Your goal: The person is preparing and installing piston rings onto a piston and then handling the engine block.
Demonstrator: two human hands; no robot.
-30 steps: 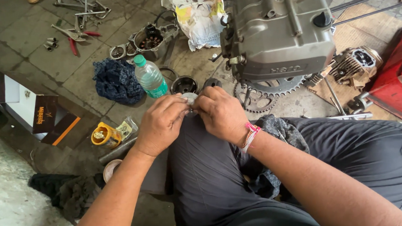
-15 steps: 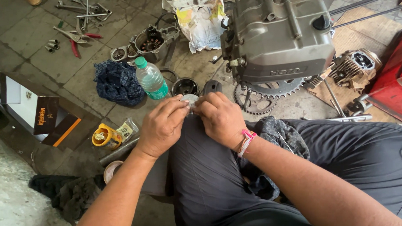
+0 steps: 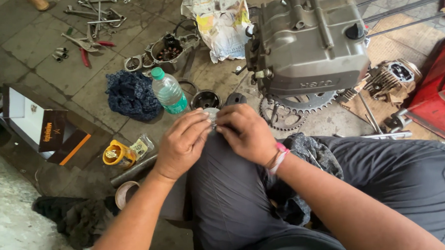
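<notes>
My left hand and my right hand meet over my knee, both pinching a small round silvery metal part between the fingertips. Most of the part is hidden by my fingers. A pink band circles my right wrist. Just beyond my hands on the floor stand a green-capped plastic bottle and a dark metal cup-shaped part. My legs in dark trousers fill the lower frame.
A grey motorcycle engine sits ahead right with a sprocket under it and a cylinder head beside. Wrenches and pliers lie far left; a blue rag, open box, yellow tin, newspaper.
My hands stay together on the small part, with only slight shifts of the fingers. The camera view has drifted a little.
</notes>
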